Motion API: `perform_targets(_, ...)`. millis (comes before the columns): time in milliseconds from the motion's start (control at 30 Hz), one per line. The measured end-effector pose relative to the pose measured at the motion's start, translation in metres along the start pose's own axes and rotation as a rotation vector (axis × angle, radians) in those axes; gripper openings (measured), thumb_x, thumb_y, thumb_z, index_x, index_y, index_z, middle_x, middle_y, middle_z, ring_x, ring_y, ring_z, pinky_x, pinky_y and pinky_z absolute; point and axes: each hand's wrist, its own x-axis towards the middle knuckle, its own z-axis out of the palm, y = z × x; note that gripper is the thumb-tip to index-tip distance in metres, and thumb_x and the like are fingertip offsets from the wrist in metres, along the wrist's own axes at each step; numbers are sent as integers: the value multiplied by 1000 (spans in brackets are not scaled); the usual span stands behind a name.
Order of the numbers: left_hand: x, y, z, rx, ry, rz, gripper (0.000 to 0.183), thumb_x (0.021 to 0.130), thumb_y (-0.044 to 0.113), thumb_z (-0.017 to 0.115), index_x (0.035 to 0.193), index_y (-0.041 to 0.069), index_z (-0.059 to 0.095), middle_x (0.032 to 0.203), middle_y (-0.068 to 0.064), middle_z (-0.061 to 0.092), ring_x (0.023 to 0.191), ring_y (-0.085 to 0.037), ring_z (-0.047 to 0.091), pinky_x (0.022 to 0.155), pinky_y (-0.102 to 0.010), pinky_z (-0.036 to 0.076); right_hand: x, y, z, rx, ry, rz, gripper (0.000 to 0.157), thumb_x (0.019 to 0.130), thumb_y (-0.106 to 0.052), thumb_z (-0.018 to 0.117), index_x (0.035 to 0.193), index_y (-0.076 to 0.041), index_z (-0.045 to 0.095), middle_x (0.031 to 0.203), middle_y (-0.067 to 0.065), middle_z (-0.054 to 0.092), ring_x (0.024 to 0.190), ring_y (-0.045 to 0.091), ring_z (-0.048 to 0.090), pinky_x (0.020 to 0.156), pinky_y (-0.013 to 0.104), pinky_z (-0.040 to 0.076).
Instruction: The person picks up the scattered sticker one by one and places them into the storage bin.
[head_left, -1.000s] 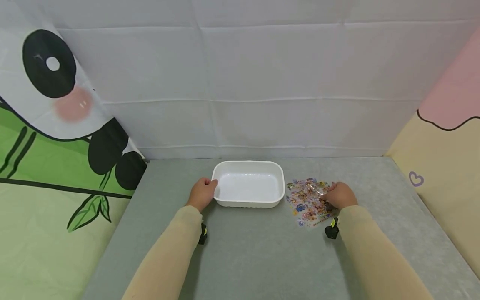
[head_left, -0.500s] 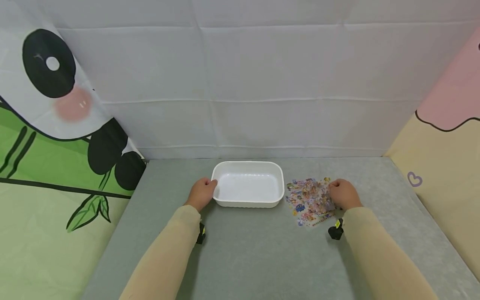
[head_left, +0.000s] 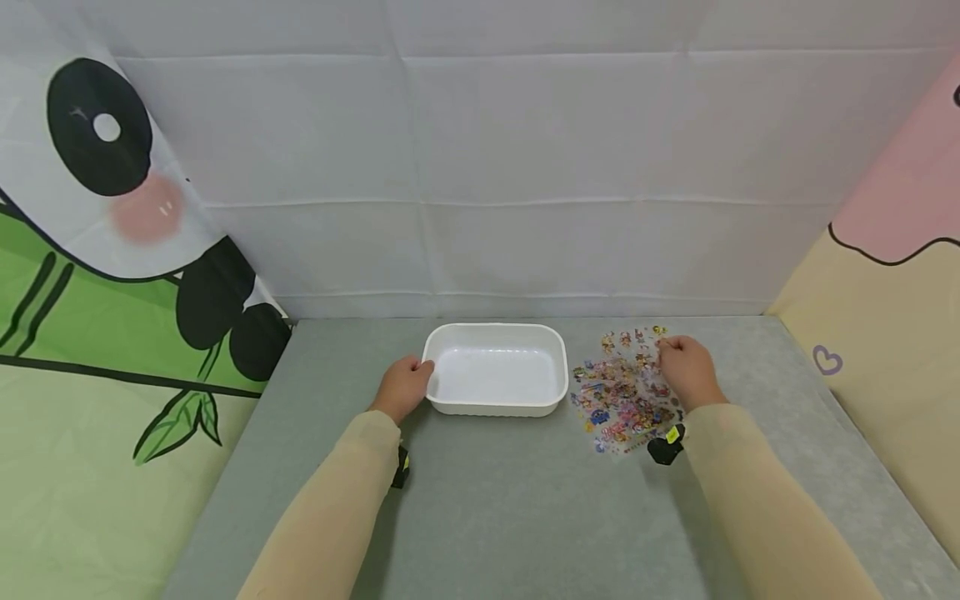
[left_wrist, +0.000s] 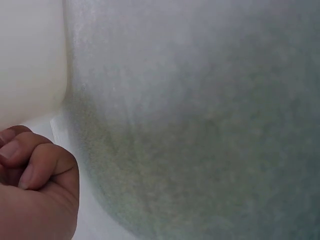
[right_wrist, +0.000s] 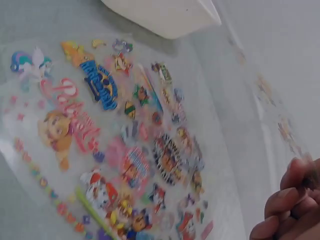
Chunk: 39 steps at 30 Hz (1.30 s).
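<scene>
A white rectangular plastic tray (head_left: pixel 497 409) stands at the back middle of the table. My left hand (head_left: pixel 402 388) grips its left rim; in the left wrist view the fingers of that hand (left_wrist: pixel 42 175) are curled beside the tray's wall (left_wrist: pixel 32 60). To the tray's right lies a stack of clear sticker sheets (head_left: pixel 611 408) with colourful cartoon prints. My right hand (head_left: pixel 690 371) pinches the edge of one clear sticker sheet (right_wrist: pixel 286 132), which is raised off the stack. The right wrist view shows only part of that hand (right_wrist: pixel 292 205).
The grey table (head_left: pixel 495 500) meets a white cloth backdrop (head_left: pixel 525 167) just behind the tray. Printed cartoon cloths hang at left (head_left: pixel 135 333) and right (head_left: pixel 892 333). Black wrist devices sit under both sleeves.
My right hand has drawn back from the stack, then risen slightly, lifting one sticker sheet up and away from the others. My left hand and the tray have stayed nearly still.
</scene>
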Motion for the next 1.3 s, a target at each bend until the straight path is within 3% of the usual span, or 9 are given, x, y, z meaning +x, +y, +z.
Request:
perform_targets(167, 1, -1, 1, 1, 4, -1, 35, 106, 37, 50, 88, 7, 54, 82, -9, 50, 77, -25, 48, 67, -36, 38, -2, -16, 7, 50, 4, 7, 35, 113, -31, 35, 120, -2, 53, 103, 14, 58, 62, 19, 40, 54, 38, 39)
perform_targets(567, -2, -2, 0, 4, -1, -11, 35, 106, 36, 51, 87, 7, 52, 80, -9, 48, 75, -24, 48, 66, -36, 37, -14, -44, 41, 176, -61, 14, 28, 113, -28, 40, 114, -5, 55, 98, 10, 61, 75, 21, 45, 73, 41, 38)
perform_targets(733, -2, -3, -2, 2, -15, -8, 36, 107, 37, 50, 86, 7, 51, 80, -9, 48, 75, -25, 47, 65, -36, 37, -18, -50, 54, 142, -76, -4, 28, 113, -29, 40, 111, -7, 57, 104, 13, 63, 71, 20, 42, 68, 38, 36)
perform_targets(1300, -5, -9, -7, 19, -40, -6, 36, 107, 38, 49, 89, 7, 53, 81, -10, 48, 76, -26, 48, 66, -36, 38, -39, -71, 111, 63, -56, -8, 25, 109, -19, 44, 118, -4, 63, 112, 13, 69, 78, 23, 53, 65, 35, 41)
